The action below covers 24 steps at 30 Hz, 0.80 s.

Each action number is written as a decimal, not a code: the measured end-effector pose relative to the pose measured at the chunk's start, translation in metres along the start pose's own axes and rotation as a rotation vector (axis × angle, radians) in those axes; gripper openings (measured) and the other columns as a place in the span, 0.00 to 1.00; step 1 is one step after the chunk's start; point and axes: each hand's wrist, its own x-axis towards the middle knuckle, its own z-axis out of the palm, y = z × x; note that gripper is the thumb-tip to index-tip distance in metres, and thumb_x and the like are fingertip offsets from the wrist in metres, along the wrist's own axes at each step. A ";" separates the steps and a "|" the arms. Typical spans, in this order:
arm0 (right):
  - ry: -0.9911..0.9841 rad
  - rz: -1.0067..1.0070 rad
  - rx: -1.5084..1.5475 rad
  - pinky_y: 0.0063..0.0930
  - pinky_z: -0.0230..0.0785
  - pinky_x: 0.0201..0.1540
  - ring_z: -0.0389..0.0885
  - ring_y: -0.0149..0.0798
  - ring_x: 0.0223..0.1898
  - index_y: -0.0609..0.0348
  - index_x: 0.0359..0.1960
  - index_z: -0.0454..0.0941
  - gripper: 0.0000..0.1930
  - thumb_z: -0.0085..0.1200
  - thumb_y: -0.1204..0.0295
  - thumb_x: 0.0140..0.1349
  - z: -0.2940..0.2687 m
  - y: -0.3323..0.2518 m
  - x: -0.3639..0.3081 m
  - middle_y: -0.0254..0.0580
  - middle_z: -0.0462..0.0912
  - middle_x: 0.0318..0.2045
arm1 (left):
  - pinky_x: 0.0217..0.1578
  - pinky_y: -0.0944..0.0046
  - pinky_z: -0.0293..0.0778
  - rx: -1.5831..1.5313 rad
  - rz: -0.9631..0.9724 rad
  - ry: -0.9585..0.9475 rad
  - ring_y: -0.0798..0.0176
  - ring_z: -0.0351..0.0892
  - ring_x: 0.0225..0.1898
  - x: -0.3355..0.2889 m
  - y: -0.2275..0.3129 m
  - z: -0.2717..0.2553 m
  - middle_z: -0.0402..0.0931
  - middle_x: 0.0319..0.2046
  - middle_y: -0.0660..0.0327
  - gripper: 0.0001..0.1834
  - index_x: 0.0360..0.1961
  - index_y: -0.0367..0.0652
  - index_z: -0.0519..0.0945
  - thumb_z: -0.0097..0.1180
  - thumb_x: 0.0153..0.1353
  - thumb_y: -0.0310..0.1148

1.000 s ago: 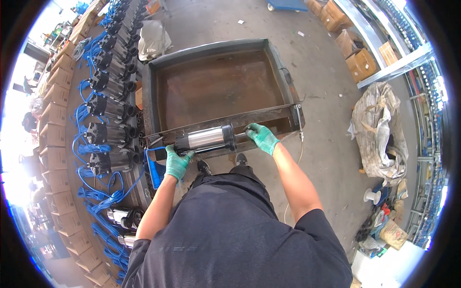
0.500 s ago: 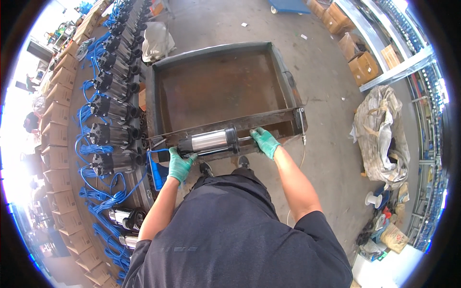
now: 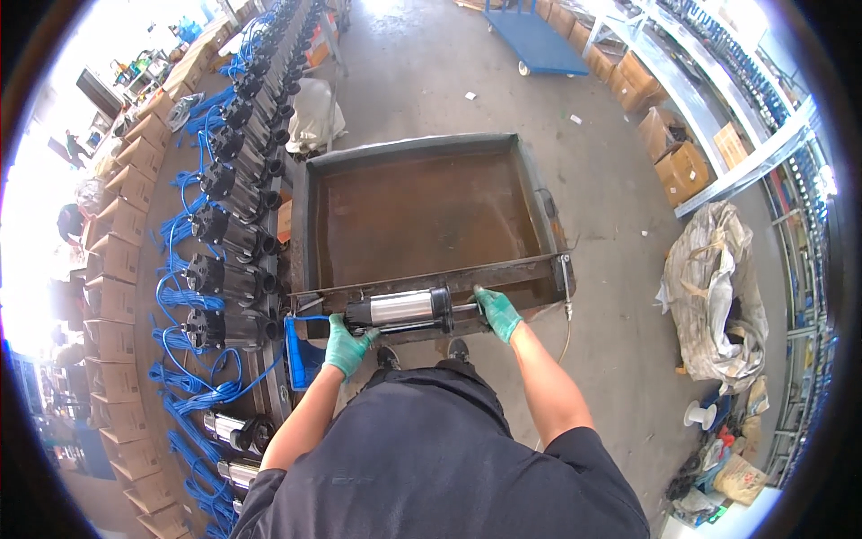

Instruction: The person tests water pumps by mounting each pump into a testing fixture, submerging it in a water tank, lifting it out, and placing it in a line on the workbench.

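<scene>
A pump motor [image 3: 401,307] with a silver cylindrical body and black ends lies crosswise at the near edge of a water-filled metal tank [image 3: 312,211]. My left hand [image 3: 347,350], in a green glove, grips its left black end from below. A thin shaft [image 3: 464,307] sticks out of the right end. My right hand [image 3: 497,313], also gloved in green, is closed around the shaft's outer end; its fingertips are partly hidden. A blue cable [image 3: 312,318] runs from the motor's left end, beside a blue box-like object [image 3: 303,355].
Several black and silver pumps [image 3: 224,278] with coiled blue cables stand in a row at left, beside cardboard boxes [image 3: 112,296]. A hose [image 3: 567,319] hangs at the tank's right corner. Further right are a crumpled white sack [image 3: 714,296] and shelving [image 3: 759,157]. A blue cart [image 3: 539,43] stands far ahead.
The whole scene has shifted lower in the picture as my head tilted up. Both hands stay on the motor, which keeps about the same place at the tank's near edge.
</scene>
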 end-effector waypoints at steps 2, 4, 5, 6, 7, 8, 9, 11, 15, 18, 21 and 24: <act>-0.027 0.077 0.190 0.25 0.58 0.20 0.65 0.26 0.17 0.51 0.48 0.83 0.18 0.49 0.52 0.77 0.005 -0.006 -0.004 0.25 0.68 0.18 | 0.59 0.58 0.72 -0.073 -0.031 -0.010 0.56 0.77 0.54 -0.002 -0.001 0.000 0.77 0.54 0.49 0.42 0.60 0.34 0.62 0.78 0.55 0.35; -0.062 0.075 0.391 0.23 0.56 0.20 0.64 0.26 0.17 0.46 0.55 0.80 0.17 0.47 0.53 0.78 0.010 -0.015 -0.013 0.24 0.66 0.17 | 0.59 0.58 0.73 -0.097 -0.007 -0.018 0.57 0.77 0.54 -0.002 -0.005 -0.002 0.77 0.54 0.49 0.42 0.60 0.35 0.61 0.79 0.55 0.35; -0.066 0.086 0.347 0.23 0.56 0.20 0.65 0.26 0.16 0.43 0.58 0.77 0.16 0.47 0.53 0.79 0.011 -0.027 -0.025 0.24 0.65 0.17 | 0.58 0.58 0.73 -0.073 -0.028 -0.010 0.57 0.77 0.54 -0.005 0.007 -0.004 0.77 0.53 0.48 0.42 0.60 0.34 0.61 0.79 0.55 0.37; -0.070 0.084 0.342 0.23 0.56 0.20 0.65 0.26 0.16 0.43 0.58 0.77 0.16 0.47 0.53 0.79 0.012 -0.024 -0.022 0.24 0.65 0.17 | 0.58 0.58 0.73 -0.076 -0.028 -0.005 0.57 0.77 0.54 -0.003 0.008 -0.007 0.77 0.53 0.48 0.42 0.60 0.34 0.61 0.79 0.55 0.37; -0.013 0.113 0.321 0.24 0.57 0.19 0.65 0.27 0.16 0.43 0.55 0.78 0.16 0.47 0.51 0.78 0.013 -0.017 -0.016 0.25 0.66 0.16 | 0.58 0.56 0.73 0.034 -0.016 -0.027 0.54 0.79 0.54 -0.001 0.007 -0.012 0.79 0.52 0.47 0.42 0.60 0.34 0.64 0.78 0.55 0.42; 0.039 0.142 0.298 0.24 0.57 0.19 0.66 0.28 0.16 0.44 0.52 0.79 0.17 0.46 0.49 0.78 0.015 -0.014 -0.012 0.25 0.66 0.16 | 0.59 0.54 0.74 0.144 -0.009 -0.047 0.50 0.80 0.54 -0.001 0.008 -0.017 0.80 0.51 0.45 0.42 0.59 0.33 0.67 0.77 0.56 0.47; 0.038 0.147 0.295 0.24 0.57 0.19 0.66 0.28 0.16 0.44 0.52 0.79 0.17 0.46 0.49 0.78 0.011 -0.011 -0.010 0.25 0.66 0.16 | 0.59 0.52 0.74 0.397 -0.083 -0.165 0.46 0.80 0.56 0.002 0.044 -0.030 0.80 0.54 0.44 0.40 0.59 0.34 0.70 0.74 0.57 0.51; -0.001 0.248 0.207 0.30 0.66 0.21 0.70 0.31 0.18 0.50 0.50 0.80 0.20 0.48 0.48 0.76 0.007 -0.013 -0.004 0.29 0.72 0.21 | 0.57 0.47 0.75 0.808 -0.074 -0.322 0.38 0.79 0.56 0.011 0.107 -0.064 0.81 0.53 0.42 0.40 0.51 0.36 0.80 0.67 0.56 0.65; 0.023 0.220 0.155 0.28 0.63 0.17 0.68 0.30 0.14 0.51 0.39 0.83 0.21 0.45 0.50 0.76 0.002 -0.011 -0.003 0.29 0.72 0.17 | 0.46 0.52 0.77 1.142 0.550 -0.218 0.52 0.83 0.42 0.012 0.221 -0.098 0.83 0.36 0.57 0.21 0.33 0.45 0.85 0.66 0.58 0.54; 0.061 0.248 0.130 0.30 0.67 0.17 0.68 0.31 0.14 0.51 0.39 0.84 0.20 0.45 0.53 0.76 0.003 -0.017 0.001 0.30 0.71 0.16 | 0.46 0.56 0.77 1.192 0.865 -0.260 0.57 0.83 0.40 -0.007 0.301 -0.117 0.81 0.29 0.62 0.06 0.28 0.47 0.85 0.65 0.55 0.37; -0.068 0.221 0.084 0.39 0.75 0.28 0.82 0.40 0.27 0.57 0.51 0.82 0.20 0.45 0.56 0.75 -0.016 0.024 0.029 0.44 0.82 0.30 | 0.39 0.58 0.77 1.111 1.121 -0.349 0.58 0.84 0.32 -0.041 0.379 -0.140 0.83 0.25 0.62 0.04 0.23 0.48 0.85 0.64 0.52 0.33; -0.213 0.052 -0.556 0.40 0.73 0.43 0.81 0.41 0.41 0.59 0.55 0.81 0.20 0.45 0.58 0.76 -0.067 0.123 0.098 0.46 0.82 0.42 | 0.40 0.59 0.78 1.078 1.434 -0.319 0.60 0.82 0.35 -0.076 0.447 -0.150 0.80 0.29 0.61 0.08 0.30 0.42 0.84 0.64 0.45 0.30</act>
